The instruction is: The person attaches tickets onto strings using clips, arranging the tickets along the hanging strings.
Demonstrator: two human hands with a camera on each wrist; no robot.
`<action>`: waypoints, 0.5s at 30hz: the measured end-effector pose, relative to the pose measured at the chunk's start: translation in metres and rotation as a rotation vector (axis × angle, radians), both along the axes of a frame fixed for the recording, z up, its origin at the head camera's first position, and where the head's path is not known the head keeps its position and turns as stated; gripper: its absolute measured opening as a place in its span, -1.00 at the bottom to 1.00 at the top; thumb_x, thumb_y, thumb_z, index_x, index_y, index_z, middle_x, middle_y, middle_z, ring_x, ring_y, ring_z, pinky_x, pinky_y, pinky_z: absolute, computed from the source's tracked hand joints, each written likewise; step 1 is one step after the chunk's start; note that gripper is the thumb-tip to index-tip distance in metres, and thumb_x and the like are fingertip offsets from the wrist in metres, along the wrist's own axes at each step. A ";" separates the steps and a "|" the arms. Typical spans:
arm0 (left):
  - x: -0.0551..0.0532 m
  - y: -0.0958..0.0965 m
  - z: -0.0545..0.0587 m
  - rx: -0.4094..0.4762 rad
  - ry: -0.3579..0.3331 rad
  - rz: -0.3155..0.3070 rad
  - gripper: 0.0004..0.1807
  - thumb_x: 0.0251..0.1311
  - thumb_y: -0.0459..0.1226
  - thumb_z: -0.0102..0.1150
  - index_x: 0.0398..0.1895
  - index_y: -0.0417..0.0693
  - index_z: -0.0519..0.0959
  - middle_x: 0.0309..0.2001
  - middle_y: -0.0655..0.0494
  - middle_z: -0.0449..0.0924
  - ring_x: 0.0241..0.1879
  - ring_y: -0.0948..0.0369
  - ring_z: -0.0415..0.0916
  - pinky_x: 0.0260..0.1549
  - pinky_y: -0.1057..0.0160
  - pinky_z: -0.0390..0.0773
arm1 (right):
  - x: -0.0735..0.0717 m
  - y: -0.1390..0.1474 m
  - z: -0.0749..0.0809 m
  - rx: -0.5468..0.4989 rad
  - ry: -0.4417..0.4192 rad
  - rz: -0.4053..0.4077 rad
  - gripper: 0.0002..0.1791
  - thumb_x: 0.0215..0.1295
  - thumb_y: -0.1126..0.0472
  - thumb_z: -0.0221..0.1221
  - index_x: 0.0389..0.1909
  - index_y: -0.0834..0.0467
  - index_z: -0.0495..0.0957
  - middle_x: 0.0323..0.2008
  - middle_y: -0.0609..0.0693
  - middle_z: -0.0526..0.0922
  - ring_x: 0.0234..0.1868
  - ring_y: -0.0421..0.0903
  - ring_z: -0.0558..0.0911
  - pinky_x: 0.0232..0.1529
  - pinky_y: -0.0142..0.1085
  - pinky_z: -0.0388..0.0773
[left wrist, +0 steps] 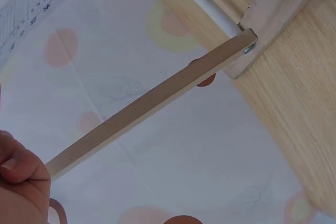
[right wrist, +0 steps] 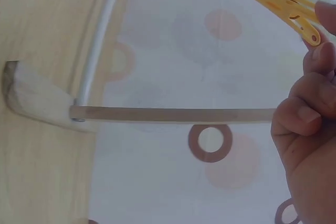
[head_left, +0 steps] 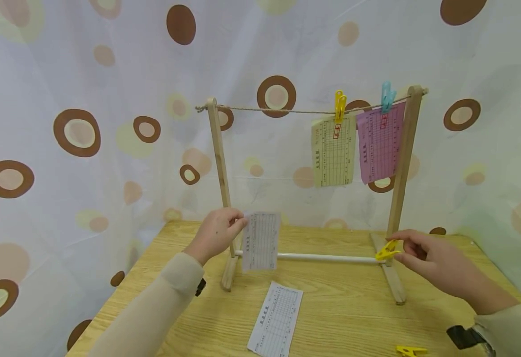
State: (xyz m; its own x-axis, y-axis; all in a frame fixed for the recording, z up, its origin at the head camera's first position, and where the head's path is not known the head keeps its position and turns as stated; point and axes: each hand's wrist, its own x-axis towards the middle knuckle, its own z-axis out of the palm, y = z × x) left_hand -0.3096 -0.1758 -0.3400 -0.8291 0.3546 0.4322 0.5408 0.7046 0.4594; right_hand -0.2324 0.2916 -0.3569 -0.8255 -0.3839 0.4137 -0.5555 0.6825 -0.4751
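My left hand (head_left: 217,232) pinches the upper left edge of a pale printed slip (head_left: 261,241), which hangs upright near the rack's left post. A corner of that slip (left wrist: 29,9) shows at the top left of the left wrist view. In my right hand (head_left: 438,263), thumb and forefinger pinch a yellow clothespin (head_left: 387,250) by its handle end, in front of the right post's foot. The right wrist view shows the same clothespin (right wrist: 286,11) with its nose pointing away from the fingers. Another white printed slip (head_left: 275,320) lies on the table below.
A wooden rack (head_left: 403,168) carries a string (head_left: 278,110). A yellow slip (head_left: 333,158) hangs from it under a yellow clothespin (head_left: 339,106), beside a pink slip (head_left: 378,148) under a blue clothespin (head_left: 387,97). One more yellow clothespin (head_left: 409,351) lies at the table's front edge.
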 end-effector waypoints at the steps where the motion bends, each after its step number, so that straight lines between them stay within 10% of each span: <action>1: 0.000 0.001 0.002 0.000 0.014 -0.001 -0.76 0.48 -0.15 0.13 -0.37 0.02 0.65 -0.47 0.21 0.47 -0.51 0.21 0.33 -0.47 0.19 0.37 | -0.001 -0.002 0.004 0.009 0.016 0.004 -0.71 0.43 0.24 0.25 0.12 0.07 0.56 -0.53 -0.23 0.36 -0.62 -0.28 0.27 -0.58 -0.33 0.26; 15: -0.005 0.011 0.024 -0.005 0.113 -0.027 -0.77 0.49 -0.18 0.11 -0.40 0.04 0.57 -0.48 0.22 0.47 -0.57 0.22 0.26 -0.52 0.22 0.33 | -0.009 -0.027 0.055 0.108 0.181 0.025 -0.69 0.44 0.33 0.21 0.13 0.04 0.56 -0.57 -0.26 0.37 -0.61 -0.31 0.28 -0.59 -0.37 0.30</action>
State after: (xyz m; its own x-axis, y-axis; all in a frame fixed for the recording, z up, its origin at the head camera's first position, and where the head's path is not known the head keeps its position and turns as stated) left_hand -0.3144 -0.1653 -0.3163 -0.7652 0.3783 0.5209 0.6079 0.6911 0.3909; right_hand -0.2418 0.2645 -0.3023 -0.7311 -0.4535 0.5098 -0.6426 0.7088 -0.2911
